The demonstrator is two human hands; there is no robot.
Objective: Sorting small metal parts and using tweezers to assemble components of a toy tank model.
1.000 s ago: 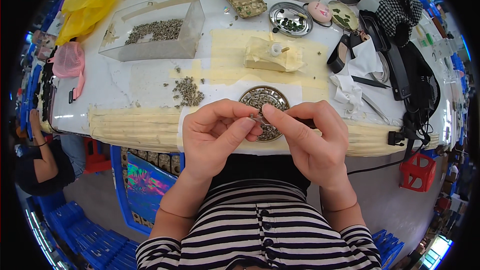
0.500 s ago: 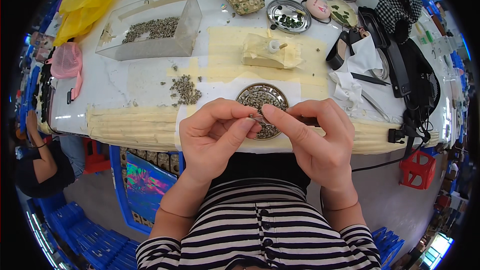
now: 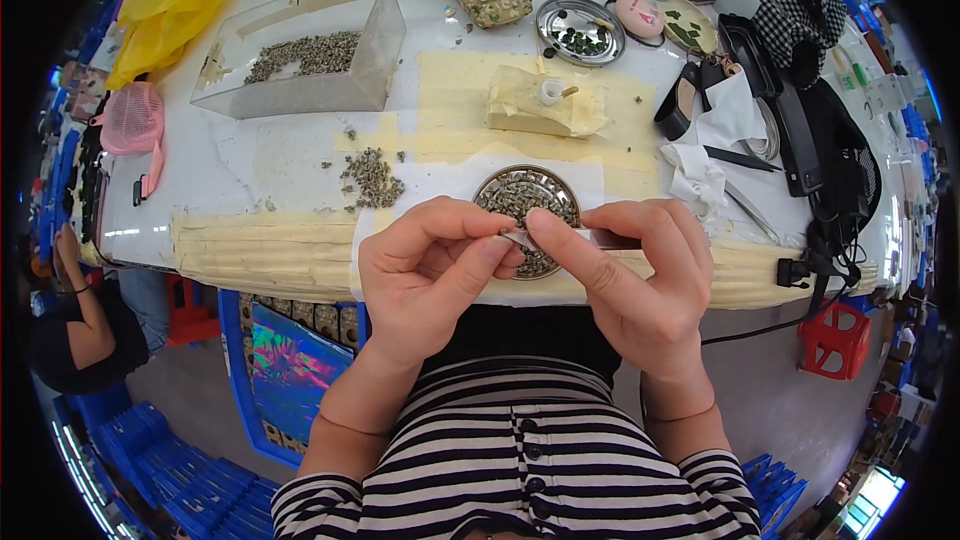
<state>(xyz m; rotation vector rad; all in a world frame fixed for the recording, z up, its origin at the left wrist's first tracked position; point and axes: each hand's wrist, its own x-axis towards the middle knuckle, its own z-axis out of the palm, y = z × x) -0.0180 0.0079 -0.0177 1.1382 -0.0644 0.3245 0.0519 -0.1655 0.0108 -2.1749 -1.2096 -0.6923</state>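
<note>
Above a round metal dish (image 3: 574, 202) full of small grey parts, my two hands meet at the fingertips. My left hand (image 3: 415, 275) is closed, pinching a tiny grey part (image 3: 505, 233) between thumb and index finger. A thin, flat silver blade-like tool (image 3: 606, 238) with a darker end is held in my right hand (image 3: 650, 290). Its tip touches or nearly touches the tiny part; fingers hide some of the contact. To the left of the dish lies a loose heap of similar grey parts (image 3: 372, 178).
Beyond the hands stand a clear box (image 3: 385, 70) of grey parts, a tape-wrapped block (image 3: 530, 120), a camouflage-patterned part (image 3: 500, 10) and a metal dish (image 3: 545, 25) with dark green pieces. Black straps, tissue and tweezers (image 3: 750, 210) lie to the right. Another person (image 3: 95, 330) sits far left.
The tool in my right hand has turned slightly, so more of its silver flat side shows. My right fingers have shifted a little; my left hand keeps its pinch.
</note>
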